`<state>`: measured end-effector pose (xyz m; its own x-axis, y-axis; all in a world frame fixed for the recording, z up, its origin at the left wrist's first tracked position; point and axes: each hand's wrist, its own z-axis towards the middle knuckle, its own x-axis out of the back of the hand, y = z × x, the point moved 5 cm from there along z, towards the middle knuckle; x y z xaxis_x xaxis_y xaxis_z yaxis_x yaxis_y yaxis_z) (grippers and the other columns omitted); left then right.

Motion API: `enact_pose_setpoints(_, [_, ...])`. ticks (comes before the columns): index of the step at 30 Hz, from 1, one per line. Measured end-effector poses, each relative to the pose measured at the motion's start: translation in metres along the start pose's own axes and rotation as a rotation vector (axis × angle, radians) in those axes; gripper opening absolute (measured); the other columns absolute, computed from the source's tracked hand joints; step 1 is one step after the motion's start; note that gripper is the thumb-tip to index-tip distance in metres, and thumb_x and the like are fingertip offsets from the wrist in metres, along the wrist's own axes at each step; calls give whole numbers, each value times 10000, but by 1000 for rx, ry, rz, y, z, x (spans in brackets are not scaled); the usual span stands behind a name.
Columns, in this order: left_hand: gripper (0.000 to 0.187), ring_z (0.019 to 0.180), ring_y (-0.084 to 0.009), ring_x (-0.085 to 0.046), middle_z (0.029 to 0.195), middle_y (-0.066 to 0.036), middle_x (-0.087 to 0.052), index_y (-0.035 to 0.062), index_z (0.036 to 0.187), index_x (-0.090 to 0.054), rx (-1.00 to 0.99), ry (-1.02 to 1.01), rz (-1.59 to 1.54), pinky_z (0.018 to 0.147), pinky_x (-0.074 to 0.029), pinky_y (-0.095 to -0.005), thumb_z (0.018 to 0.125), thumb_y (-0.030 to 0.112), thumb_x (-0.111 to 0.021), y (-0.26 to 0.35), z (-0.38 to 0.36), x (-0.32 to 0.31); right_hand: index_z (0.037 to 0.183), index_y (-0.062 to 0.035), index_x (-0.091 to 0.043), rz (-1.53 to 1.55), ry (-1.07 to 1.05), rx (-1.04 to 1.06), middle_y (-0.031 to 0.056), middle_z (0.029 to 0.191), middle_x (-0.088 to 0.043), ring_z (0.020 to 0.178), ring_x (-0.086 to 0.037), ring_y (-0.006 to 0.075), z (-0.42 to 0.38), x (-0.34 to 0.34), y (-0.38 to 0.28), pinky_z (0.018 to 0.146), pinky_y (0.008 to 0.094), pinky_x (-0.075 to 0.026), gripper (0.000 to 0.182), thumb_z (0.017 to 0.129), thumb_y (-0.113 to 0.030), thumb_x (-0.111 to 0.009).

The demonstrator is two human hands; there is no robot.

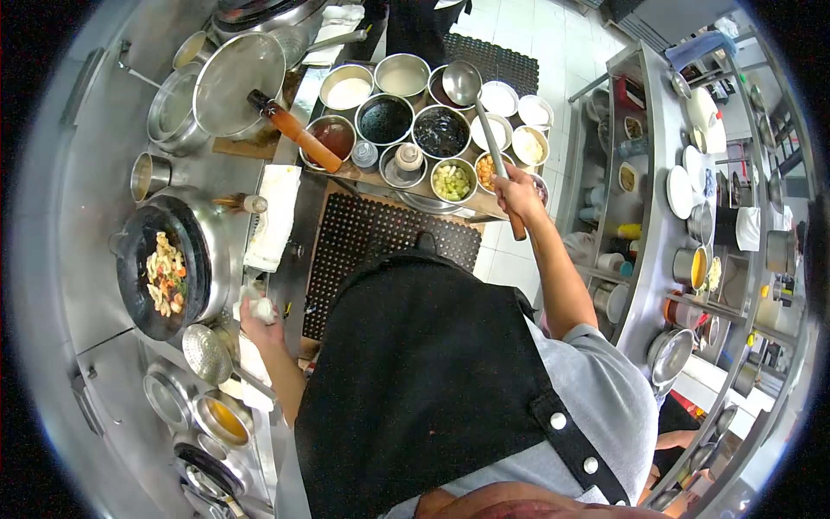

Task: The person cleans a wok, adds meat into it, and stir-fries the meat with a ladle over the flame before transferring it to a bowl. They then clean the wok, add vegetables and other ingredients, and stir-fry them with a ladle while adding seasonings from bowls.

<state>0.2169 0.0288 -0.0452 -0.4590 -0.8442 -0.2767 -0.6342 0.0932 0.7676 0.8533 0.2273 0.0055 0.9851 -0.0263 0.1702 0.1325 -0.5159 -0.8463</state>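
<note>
My right hand (519,195) is closed around the wooden handle of a long ladle (491,130). The ladle's round bowl (462,84) is over the seasoning containers, above a steel pot of dark liquid. My left hand (261,322) grips a folded white cloth (258,304) at the near rim of the wok; whether it also holds the wok's edge is hidden. In the wok (130,246), pale cooked pieces with bits of orange and green (166,272) lie at the bottom. A pot of diced green vegetable (450,182) and one of orange-brown pieces (486,173) stand near my right hand.
A strainer with a wooden handle (298,131) leans across the pots at upper left. A perforated skimmer (207,353) lies beside the wok. A white towel (275,216) drapes the stove edge. Steel shelving (618,329) with plates and pots stands at right; a rubber mat (380,229) covers the floor.
</note>
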Motion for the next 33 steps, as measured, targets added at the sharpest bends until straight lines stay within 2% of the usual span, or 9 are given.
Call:
enact_pose_setpoints(9, [293, 758, -217, -664, 916, -101, -687, 39, 1204, -574, -57, -27, 125, 600, -537, -371, 981, 222, -627, 1, -32, -36, 1136, -48, -624, 13, -25, 6, -4, 655, -530, 448, -483, 97, 20, 5, 22, 407, 265, -383, 231, 943, -175, -622])
enact_pose_setpoints(11, [298, 754, -223, -662, 917, -108, -686, 38, 1214, -566, -22, -21, 124, 603, -542, -383, 979, 209, -631, 2, -33, -34, 1415, -42, -558, 7, -27, -16, 1, 682, -546, 481, -496, 99, 25, 5, 27, 426, 267, -400, 514, 932, -180, -665])
enact_pose_setpoints(13, [304, 746, -227, -672, 930, -124, -691, 38, 1229, -551, 6, -63, 116, 580, -542, -374, 979, 190, -634, 1, -27, -28, 1376, -35, -578, 4, -41, -9, 1, 691, -546, 482, -495, 97, 25, 1, 20, 428, 268, -401, 482, 926, -182, -667])
enact_pose_setpoints(15, [305, 734, -224, -672, 933, -124, -693, 39, 1231, -557, -15, -76, 161, 564, -539, -359, 982, 196, -635, 3, -25, -21, 1045, -73, -617, 60, -28, -2, -1, 660, -540, 445, -483, 98, 22, -3, 13, 407, 258, -388, 137, 953, -175, -609])
enact_pose_setpoints(17, [307, 722, -221, -671, 937, -124, -695, 40, 1234, -563, -33, -88, 201, 549, -535, -344, 985, 203, -636, 2, -21, -16, 1015, -84, -589, 77, -35, -9, -3, 666, -526, 447, -473, 100, 14, -8, 4, 414, 256, -383, 103, 971, -176, -600])
enact_pose_setpoints(19, [357, 716, -207, -670, 923, -110, -694, 25, 1244, -576, -137, 9, 256, 527, -523, -321, 964, 224, -675, 0, -14, -7, 1056, -78, -577, 343, -70, -13, -4, 674, -505, 452, -459, 102, 4, -10, -7, 420, 256, -372, 111, 990, -167, -587])
enact_pose_setpoints(26, [250, 851, -213, -698, 977, -80, -701, 2, 1096, -697, 49, 12, 219, 693, -563, -329, 871, 106, -731, -21, -5, 23, 1163, -74, -581, 243, -216, 86, -5, 677, -504, 434, -454, 111, -61, -47, -72, 395, 254, -356, 186, 991, -148, -580])
enact_pose_setpoints(29, [289, 862, -208, -696, 1031, -88, -715, -2, 1121, -693, 17, -45, 108, 737, -559, -330, 850, 85, -741, -15, -21, 24, 1410, -51, -497, 308, -377, 0, -3, 633, -439, 425, -429, 115, -92, -110, -98, 403, 255, -347, 453, 979, -168, -570])
enact_pose_setpoints(33, [263, 742, -206, -703, 885, -107, -731, -16, 1119, -667, -70, 13, 66, 625, -555, -310, 924, 158, -693, -4, 4, 71, 1487, -45, -449, 395, -786, -91, -1, 644, -450, 441, -432, 114, -112, -242, -121, 390, 252, -334, 569, 955, -154, -622])
